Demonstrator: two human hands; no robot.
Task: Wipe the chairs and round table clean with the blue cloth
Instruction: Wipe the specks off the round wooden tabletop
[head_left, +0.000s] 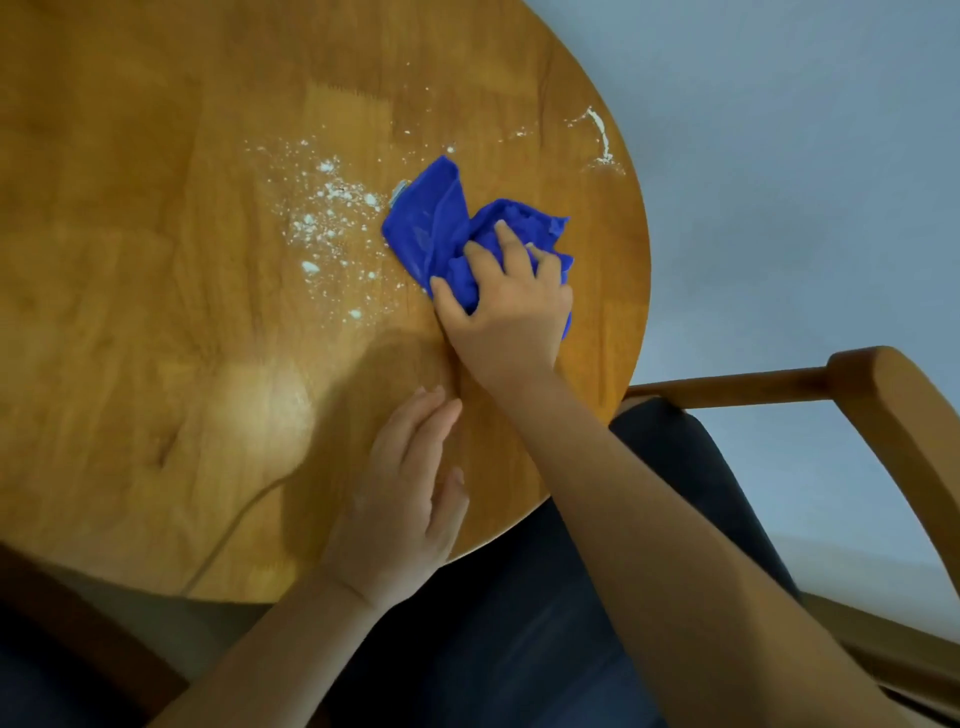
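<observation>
Blue cloth (457, 234) lies bunched on the round table (156, 260), toward its right side, with the right hand (506, 312) pressed down on the near half of it, fingers curled into the folds so they grip the fabric against the wood. From the head view, the only one given, the left hand (402, 499) lies flat and spread on the table near its close edge, holding nothing and seemingly bracing. White powder (327, 218) is scattered just left of the cloth, touching its left edge at the nearest specks, and a thinner streak (600, 137) of the same white sits near the far right rim, well apart from the cloth. The wood between the two hands looks bare of powder, though glare covers part of it, so I cannot say for sure it is wiped. A chair (883, 405) with a wooden frame and dark seat stands beside the table on the right; whether it is clean cannot be told. My judgement is that the table is partway done: the main patch and the rim streak remain, and the chairs may yet need wiping.
</observation>
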